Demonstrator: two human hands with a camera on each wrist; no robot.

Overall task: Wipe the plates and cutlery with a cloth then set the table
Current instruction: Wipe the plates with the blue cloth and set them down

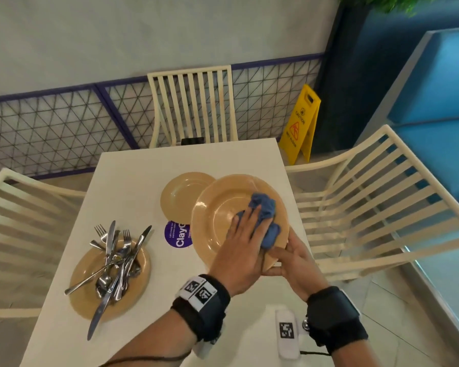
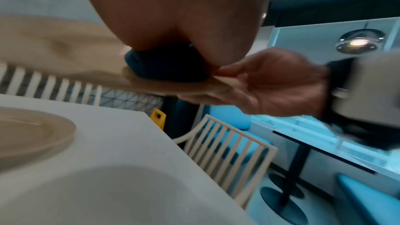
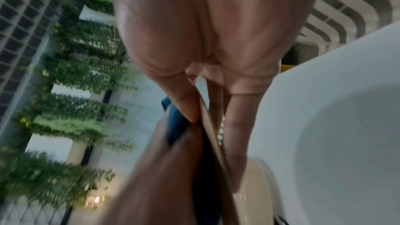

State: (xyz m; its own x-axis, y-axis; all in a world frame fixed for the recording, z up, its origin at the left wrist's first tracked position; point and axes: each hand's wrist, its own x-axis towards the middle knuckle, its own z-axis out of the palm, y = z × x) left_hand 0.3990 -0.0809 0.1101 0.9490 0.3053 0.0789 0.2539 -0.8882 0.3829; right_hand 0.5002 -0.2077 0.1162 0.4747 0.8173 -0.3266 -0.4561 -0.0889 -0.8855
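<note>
A tan plate is held tilted above the table, its near rim pinched by the right hand. A blue cloth is pressed onto it under the left hand, fingers spread flat. Cutlery is heaped on another plate.
</note>
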